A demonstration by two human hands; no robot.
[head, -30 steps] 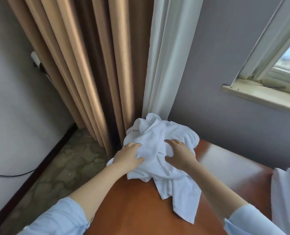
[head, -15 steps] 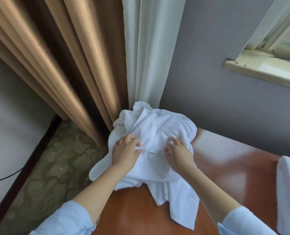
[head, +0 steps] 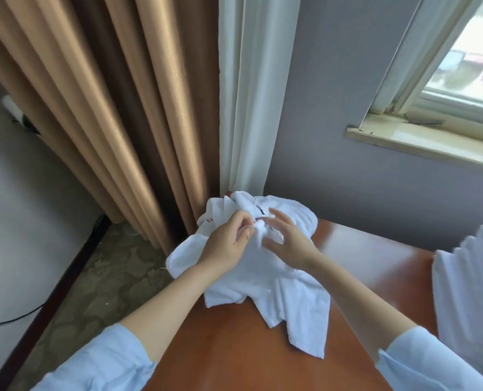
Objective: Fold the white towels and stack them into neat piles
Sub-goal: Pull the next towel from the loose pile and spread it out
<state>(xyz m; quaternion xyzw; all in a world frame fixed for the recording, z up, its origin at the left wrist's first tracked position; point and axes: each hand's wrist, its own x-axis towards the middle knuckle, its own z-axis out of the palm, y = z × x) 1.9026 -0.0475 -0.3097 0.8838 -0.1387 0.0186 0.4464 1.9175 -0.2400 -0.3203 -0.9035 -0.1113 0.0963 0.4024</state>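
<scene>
Tan curtain [head: 107,108], windowsill [head: 432,142], wooden table [head: 234,348]

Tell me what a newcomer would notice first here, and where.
A crumpled white towel lies at the far left corner of the red-brown table. The left hand pinches a bunched fold; the right hand is beside it, fingers spread. Tan curtains hang behind, and more white towels sit at the right edge.

Left hand [head: 225,245], right hand [head: 288,244]: two. Towel heap [head: 291,304]: one. Towel stack [head: 467,292]: one. Table [head: 234,351]: one.
</scene>
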